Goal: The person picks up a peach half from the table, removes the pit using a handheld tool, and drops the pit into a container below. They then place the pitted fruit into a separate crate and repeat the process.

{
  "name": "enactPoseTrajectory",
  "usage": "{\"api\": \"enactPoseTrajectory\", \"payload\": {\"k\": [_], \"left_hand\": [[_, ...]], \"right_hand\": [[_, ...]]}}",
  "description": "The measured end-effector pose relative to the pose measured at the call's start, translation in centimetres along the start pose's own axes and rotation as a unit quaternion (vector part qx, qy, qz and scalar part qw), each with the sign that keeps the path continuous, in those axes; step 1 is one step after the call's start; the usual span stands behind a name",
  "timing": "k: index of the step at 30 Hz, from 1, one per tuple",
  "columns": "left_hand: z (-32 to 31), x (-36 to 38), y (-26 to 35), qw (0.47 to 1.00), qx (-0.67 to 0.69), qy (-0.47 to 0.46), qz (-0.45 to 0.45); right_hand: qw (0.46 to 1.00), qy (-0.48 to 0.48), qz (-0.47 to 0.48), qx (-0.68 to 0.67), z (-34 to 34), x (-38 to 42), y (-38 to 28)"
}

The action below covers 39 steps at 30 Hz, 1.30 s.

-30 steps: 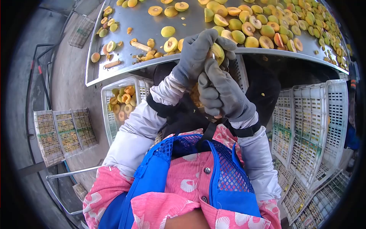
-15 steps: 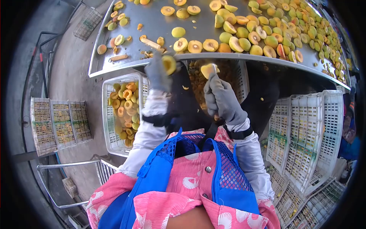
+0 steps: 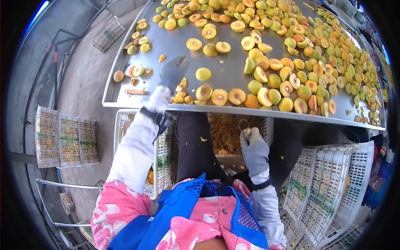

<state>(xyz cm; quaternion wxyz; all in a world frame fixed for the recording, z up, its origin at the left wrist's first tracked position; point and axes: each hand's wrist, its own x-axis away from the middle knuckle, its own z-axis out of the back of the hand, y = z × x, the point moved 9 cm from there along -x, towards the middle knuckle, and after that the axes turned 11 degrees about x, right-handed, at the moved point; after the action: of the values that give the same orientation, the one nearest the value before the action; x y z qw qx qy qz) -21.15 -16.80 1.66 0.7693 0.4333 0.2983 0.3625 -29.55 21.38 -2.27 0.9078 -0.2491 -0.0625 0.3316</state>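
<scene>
My left hand [image 3: 173, 71], in a grey glove, is over the left part of the metal table [image 3: 233, 109], just above small fruit scraps [image 3: 180, 96]. Its fingers are smeared by motion, and whether it holds anything cannot be made out. My right hand [image 3: 254, 151], also gloved, is closed on a small tool with a metal loop [image 3: 244, 124], below the table's front edge. Halved fruits [image 3: 219, 96] with brown centres lie along that edge between my hands. A lone yellow-green fruit piece [image 3: 203, 74] sits to the right of my left hand.
Many more fruit halves [image 3: 325, 62] cover the table's right and back. Under the edge, a crate [image 3: 268, 125] holds scraps. A white crate [image 3: 164, 166] stands below my left arm, with crates at left [image 3: 68, 137] and right [image 3: 325, 183]. A wooden stick [image 3: 136, 92] lies at the table's left.
My left hand has moved up over the table. The fruit piece on the tool in my right hand is gone, and that hand is lower. The view has shifted, showing more of the table.
</scene>
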Motion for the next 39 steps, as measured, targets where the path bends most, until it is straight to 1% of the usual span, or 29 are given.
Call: {"api": "enactPoseTrajectory", "payload": {"k": [1, 2, 4, 5, 6, 7, 8, 10, 11, 12, 13, 14, 15, 16, 17, 18, 20, 21, 22, 23, 25, 27, 30, 31, 33, 34, 35, 37, 39], "left_hand": [[-1.1, -2.3, -0.1, 0.996, -0.006, -0.005, 0.094], [-2.4, -4.7, -0.5, 0.995, -0.007, -0.008, 0.095], [-5.1, -8.9, 1.2, 0.985, -0.161, 0.005, -0.068], [-6.5, -9.7, 1.5, 0.985, -0.161, 0.001, -0.064], [-9.9, -9.5, 3.6, 0.948, -0.271, -0.093, -0.136], [-13.2, -8.9, 4.3, 0.885, -0.374, -0.185, -0.204], [-14.4, -8.9, 3.7, 0.885, -0.375, -0.189, -0.199], [-14.8, -9.1, 1.7, 0.913, -0.356, -0.154, -0.13], [-14.1, -9.0, 1.8, 0.927, -0.336, -0.113, -0.122], [-13.7, -8.6, 1.8, 0.927, -0.335, -0.113, -0.125], [-12.8, -8.0, 0.8, 0.97, -0.189, -0.14, -0.059], [-12.3, -6.8, 0.4, 0.985, -0.039, -0.165, 0.011], [-13.3, -4.9, -1.1, 0.93, 0.226, -0.218, 0.189], [-13.2, -2.7, -0.1, 0.885, 0.342, -0.255, 0.188], [-12.8, 0.2, 0.9, 0.824, 0.454, -0.286, 0.184], [-12.3, 3.0, 2.6, 0.822, 0.454, -0.288, 0.188], [-10.6, 7.8, 9.0, 0.828, 0.491, -0.234, 0.138], [-10.6, 10.1, 10.0, 0.823, 0.496, -0.238, 0.139], [-10.2, 11.9, 11.0, 0.855, 0.45, -0.234, 0.109], [-9.9, 12.9, 11.7, 0.885, 0.4, -0.227, 0.075], [-11.3, 14.2, 8.5, 0.878, 0.421, -0.215, 0.072], [-11.9, 14.9, 6.5, 0.872, 0.44, -0.202, 0.069], [-10.4, 15.4, 7.4, 0.933, 0.317, -0.165, -0.033], [-10.1, 15.7, 7.6, 0.934, 0.317, -0.164, -0.036], [-7.4, 17.2, 12.8, 0.957, 0.211, -0.106, -0.166], [-6.9, 17.9, 14.0, 0.957, 0.211, -0.104, -0.168], [-6.2, 18.6, 15.4, 0.947, 0.245, -0.097, -0.185], [-5.3, 19.3, 16.5, 0.935, 0.278, -0.09, -0.204], [-5.1, 19.0, 15.1, 0.934, 0.339, -0.063, -0.098]], "right_hand": [[0.999, -0.002, -0.005, -0.034, 0.5, 0.3, 0.2], [0.998, -0.03, -0.027, -0.043, 0.0, 0.6, 0.9], [0.995, -0.066, -0.05, -0.049, 0.0, 1.0, 1.2], [0.995, -0.07, -0.054, -0.048, -0.7, 1.2, 1.8], [0.991, -0.092, -0.072, -0.056, -2.1, 1.5, 2.8], [0.987, -0.114, -0.089, -0.066, -3.3, 1.7, 3.3], [0.986, -0.121, -0.092, -0.066, -3.5, 1.6, 3.3], [0.983, -0.093, -0.073, -0.14, -2.5, 0.7, 2.1], [0.983, -0.092, -0.074, -0.14, -2.2, 0.4, 1.7], [0.977, -0.084, -0.084, -0.179, -1.8, 0.1, 1.3], [0.968, -0.075, -0.093, -0.218, -1.4, -0.3, 0.9], [0.968, -0.074, -0.095, -0.218, -1.2, -0.5, 0.5], [0.957, -0.086, -0.093, -0.262, -1.3, -0.6, 0.0], [0.943, -0.097, -0.09, -0.305, -1.4, -0.9, -0.8], [0.919, -0.118, -0.101, -0.362, -1.2, -1.2, -1.8], [0.891, -0.139, -0.114, -0.416, -0.9, -1.3, -3.0], [0.892, -0.143, -0.084, -0.42, 0.6, -1.8, -5.3], [0.907, -0.118, -0.06, -0.4, 1.3, -1.9, -5.8], [0.92, -0.093, -0.034, -0.379, 2.0, -1.9, -6.3], [0.922, -0.089, -0.033, -0.374, 2.3, -1.7, -6.6], [0.942, -0.056, -0.009, -0.332, 3.3, -1.3, -7.2], [0.944, -0.057, -0.006, -0.326, 3.4, -0.5, -7.4], [0.941, -0.052, 0.002, -0.333, 3.6, 0.8, -7.8], [0.937, -0.044, 0.007, -0.346, 3.8, 1.1, -8.0], [0.937, -0.028, 0.025, -0.347, 4.0, 1.5, -8.3], [0.936, -0.015, 0.041, -0.349, 4.2, 1.8, -8.6], [0.936, -0.015, 0.043, -0.35, 5.1, 2.1, -9.2], [0.931, -0.067, -0.009, -0.358, 6.2, 2.8, -10.3], [0.934, -0.083, -0.017, -0.346, 5.9, 3.2, -10.4]]}}
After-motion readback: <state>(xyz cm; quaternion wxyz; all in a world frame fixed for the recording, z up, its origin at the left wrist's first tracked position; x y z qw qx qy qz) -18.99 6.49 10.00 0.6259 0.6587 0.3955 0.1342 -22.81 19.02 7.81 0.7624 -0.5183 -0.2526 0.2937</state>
